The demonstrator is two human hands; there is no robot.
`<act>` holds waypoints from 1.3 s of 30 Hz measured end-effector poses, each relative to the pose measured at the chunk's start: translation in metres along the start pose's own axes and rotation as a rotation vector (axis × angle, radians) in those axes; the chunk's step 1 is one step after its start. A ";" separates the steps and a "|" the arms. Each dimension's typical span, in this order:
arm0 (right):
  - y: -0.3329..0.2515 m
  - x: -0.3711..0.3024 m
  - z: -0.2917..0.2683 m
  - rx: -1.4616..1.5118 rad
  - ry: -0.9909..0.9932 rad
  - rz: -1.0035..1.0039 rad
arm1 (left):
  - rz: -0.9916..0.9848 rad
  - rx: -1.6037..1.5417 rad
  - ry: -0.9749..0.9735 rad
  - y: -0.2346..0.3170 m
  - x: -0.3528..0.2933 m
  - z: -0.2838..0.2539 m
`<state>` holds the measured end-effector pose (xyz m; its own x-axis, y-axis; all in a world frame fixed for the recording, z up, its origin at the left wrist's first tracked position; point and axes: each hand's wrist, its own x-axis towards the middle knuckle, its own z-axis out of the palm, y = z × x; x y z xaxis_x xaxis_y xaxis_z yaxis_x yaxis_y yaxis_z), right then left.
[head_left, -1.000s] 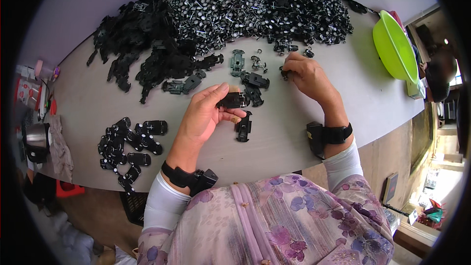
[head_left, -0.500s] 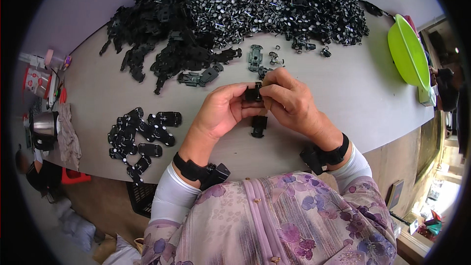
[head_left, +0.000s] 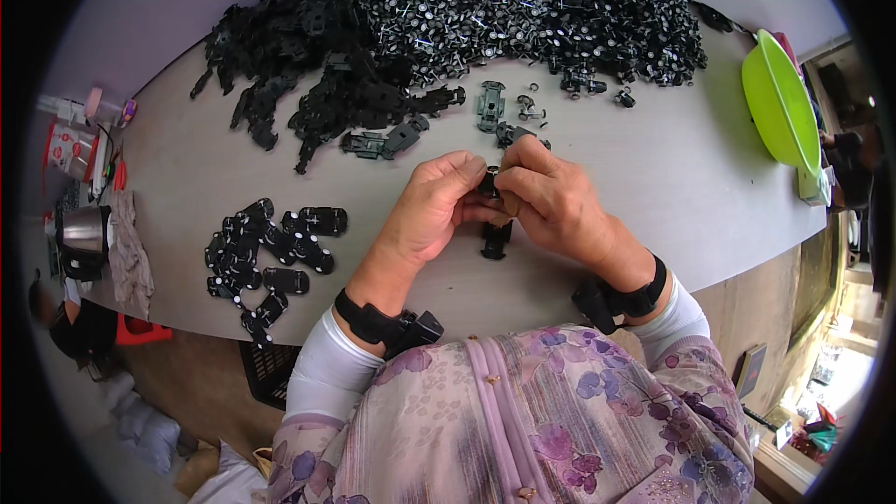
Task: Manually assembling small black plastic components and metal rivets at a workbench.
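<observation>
Between my two hands is a black toy car chassis (head_left: 495,241), its near end showing below the fingers and its middle hidden by them. My left hand (head_left: 429,210) is closed round it from the left, thumb on top near the far end. From the right, the bent fingers of my right hand (head_left: 551,196) press together at the chassis's far end; any small part between them is hidden. Just beyond the hands lie a dark chassis (head_left: 519,136), a greyish chassis (head_left: 490,107) and loose wheel axles (head_left: 530,110).
Wheel axles with silvery wheels (head_left: 453,19) are heaped at the back, darker wheels (head_left: 621,23) to their right, black chassis (head_left: 289,47) to their left. Several wheeled chassis (head_left: 247,252) lie at left. A lime-green basin (head_left: 779,103) stands on edge at right.
My left thumb and fingers have closed further over the far end of the chassis, and less of it shows there. The right hand stays pinched at nearly the same place.
</observation>
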<state>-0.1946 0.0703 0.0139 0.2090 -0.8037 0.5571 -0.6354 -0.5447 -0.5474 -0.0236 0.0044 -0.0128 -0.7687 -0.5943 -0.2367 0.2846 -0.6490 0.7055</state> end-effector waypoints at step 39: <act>0.080 -0.012 -0.036 -0.085 0.186 0.450 | 0.467 1.794 0.318 -0.007 -0.049 0.041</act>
<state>-0.2741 0.0453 -0.0141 -0.2313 -0.8940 0.3838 -0.6921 -0.1261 -0.7107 -0.0110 0.0576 0.0209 -0.6359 -0.7438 0.2057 -0.6079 0.6470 0.4602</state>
